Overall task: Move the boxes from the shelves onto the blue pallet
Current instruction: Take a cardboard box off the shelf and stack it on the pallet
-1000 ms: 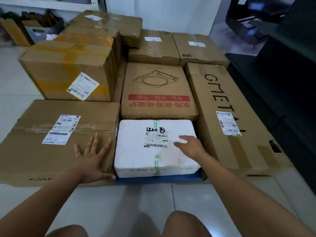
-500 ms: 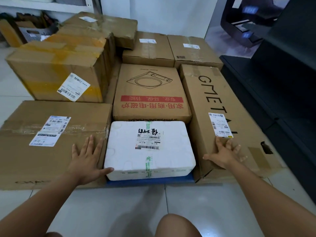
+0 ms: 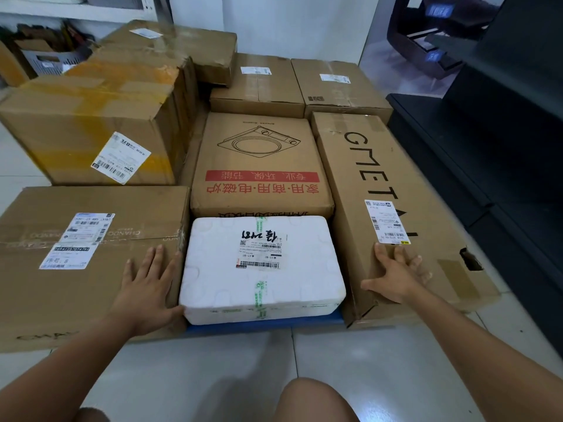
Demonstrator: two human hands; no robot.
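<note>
- The right hand (image 3: 396, 275) has left the top of the white foam box (image 3: 262, 269). It now lies on the near end of the long carton (image 3: 380, 184) just right of that box, with its fingers (image 3: 380, 254) spread flat and clamped on nothing.
- The left hand (image 3: 146, 287) stays on the wide carton (image 3: 91, 254) just left of the foam box. Its fingers are straight and apart, and the thumb touches the foam box's near corner.
- The foam box sits on the front strip of the blue pallet (image 3: 265, 325), wedged between the two cartons and against the cooker carton (image 3: 262, 166) behind it.
- The foam box looks delivered. Both hands now seem set to press the flanking cartons inward and square up the row around it.
</note>
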